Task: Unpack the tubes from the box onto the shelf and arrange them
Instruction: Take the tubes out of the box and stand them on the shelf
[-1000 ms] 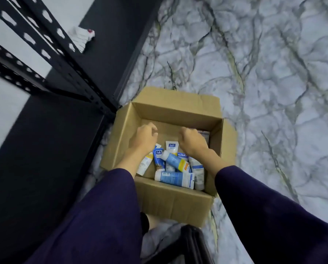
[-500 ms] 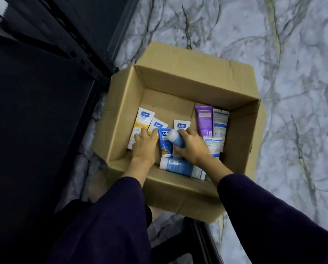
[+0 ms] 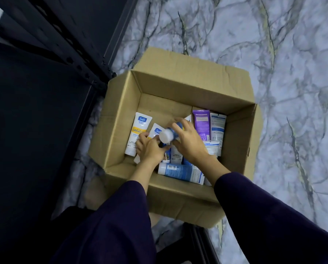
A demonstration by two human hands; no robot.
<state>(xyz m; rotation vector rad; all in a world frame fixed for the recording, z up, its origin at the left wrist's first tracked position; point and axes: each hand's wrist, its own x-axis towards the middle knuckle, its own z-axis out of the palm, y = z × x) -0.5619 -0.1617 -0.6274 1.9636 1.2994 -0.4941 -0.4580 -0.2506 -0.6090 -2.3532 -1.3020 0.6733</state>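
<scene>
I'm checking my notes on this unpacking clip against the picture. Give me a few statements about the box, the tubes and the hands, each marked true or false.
1. The right hand holds a blue tube with a white cap lifted above the others. True.
2. The cardboard box is empty. False: several tubes lie in it, among them a purple tube near the far wall.
3. The box stands on the marble-patterned floor beside the dark shelf. True.
4. A white and yellow tube lies at the left side of the box. True.
5. The left hand rests on the shelf. False: it is down inside the box among the tubes.
6. The box flaps are closed. False: the box is open at the top.
</scene>
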